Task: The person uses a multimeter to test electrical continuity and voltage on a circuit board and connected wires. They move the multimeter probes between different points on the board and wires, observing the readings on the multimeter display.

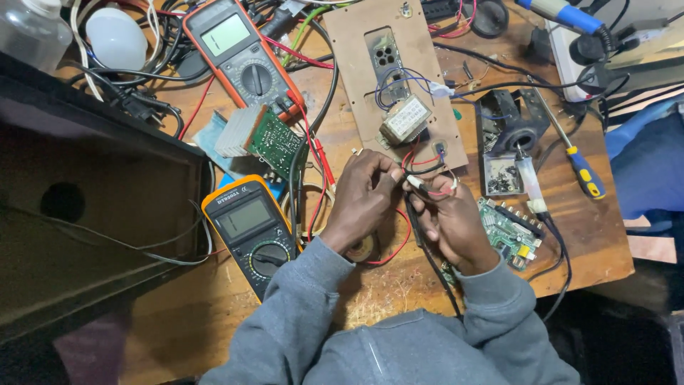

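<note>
Red wires (420, 165) pinched between left hand (363, 199) and right hand (449, 217).

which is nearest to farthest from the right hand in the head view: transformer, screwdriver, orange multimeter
From the right hand:
1. transformer, just above it on the board
2. screwdriver, off to the right
3. orange multimeter, far at the upper left

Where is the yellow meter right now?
In the head view, the yellow meter lies on the wooden table, left of the left hand and just below the green circuit board.
</note>
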